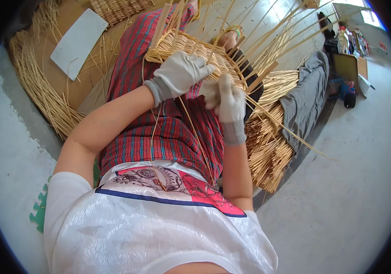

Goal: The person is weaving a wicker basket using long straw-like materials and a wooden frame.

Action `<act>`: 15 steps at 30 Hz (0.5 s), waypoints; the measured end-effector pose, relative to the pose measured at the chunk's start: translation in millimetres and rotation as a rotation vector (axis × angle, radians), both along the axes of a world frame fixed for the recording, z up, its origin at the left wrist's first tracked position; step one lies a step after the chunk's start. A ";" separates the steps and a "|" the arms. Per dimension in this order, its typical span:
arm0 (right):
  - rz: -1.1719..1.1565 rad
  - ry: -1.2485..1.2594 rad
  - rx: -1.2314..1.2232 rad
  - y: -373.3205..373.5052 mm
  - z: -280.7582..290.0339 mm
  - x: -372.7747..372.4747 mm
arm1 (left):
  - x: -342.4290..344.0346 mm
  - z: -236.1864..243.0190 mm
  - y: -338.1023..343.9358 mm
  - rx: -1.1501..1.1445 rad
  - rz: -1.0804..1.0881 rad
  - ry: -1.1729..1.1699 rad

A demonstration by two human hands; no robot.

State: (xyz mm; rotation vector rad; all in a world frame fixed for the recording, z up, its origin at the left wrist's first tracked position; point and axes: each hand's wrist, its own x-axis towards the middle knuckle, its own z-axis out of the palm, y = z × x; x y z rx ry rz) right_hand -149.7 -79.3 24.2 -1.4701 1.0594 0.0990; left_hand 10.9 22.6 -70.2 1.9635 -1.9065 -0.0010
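A partly woven wicker basket [191, 44] lies across my lap, with flat wooden stakes and long thin rods standing up from its far side. My left hand [182, 73], in a pale work glove with a grey cuff, is closed over the basket's near edge. My right hand [230, 102], gloved the same way, is closed just below the basket's near right edge; its fingertips are partly hidden. A long loose wicker strand [291, 132] trails from beside the right hand toward the lower right. Thinner strands [190, 119] hang from the basket over my checked trousers.
Bundles of cut rods [268, 150] lie at my right, partly under a grey cloth [307, 98]. More loose rods [44, 86] and a white sheet [79, 43] are on brown board at the left. Another woven piece [117, 10] is at the far left. Assorted items [348, 73] stand far right.
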 end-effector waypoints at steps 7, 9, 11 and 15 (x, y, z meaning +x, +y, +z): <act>-0.763 -0.349 0.123 42.0 -66.0 -48.3 | 6.0 14.2 -4.2 0.081 -0.046 0.063; -0.751 -0.329 -0.048 41.9 -48.6 -53.3 | 5.6 5.3 -7.4 0.022 -0.024 0.055; -0.367 -0.207 -0.430 19.2 -11.8 -42.4 | -9.2 0.6 1.6 -0.018 -0.022 0.055; 0.076 -0.235 -1.359 -41.9 -5.4 13.2 | -24.7 -8.9 -2.4 -0.136 0.115 0.022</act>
